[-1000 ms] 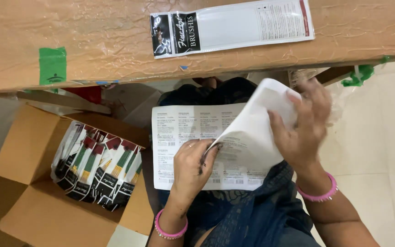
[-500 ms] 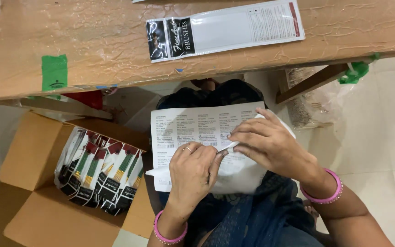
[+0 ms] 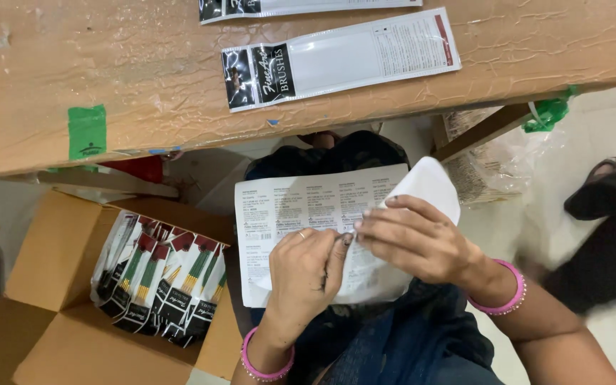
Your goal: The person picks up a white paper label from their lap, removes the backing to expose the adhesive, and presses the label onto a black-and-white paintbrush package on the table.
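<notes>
Two hands on a sticker sheet (image 3: 301, 207) in the lap, just below the table (image 3: 108, 64) edge. Left hand (image 3: 306, 274) pinches a label w/ curled fingers; right hand (image 3: 411, 239) grips the sheet's glossy white peeled-back corner. Flat plastic brush packet (image 3: 340, 58) lies on the rough wood top, cardboard box (image 3: 51, 264) of packets to the left.

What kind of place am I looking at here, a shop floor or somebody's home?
Probably a small packing workshop. An open cardboard box holds many packed brushes, flat empty pouches lie on a worn wooden table, and both hands work a sheet of printed labels.
</notes>
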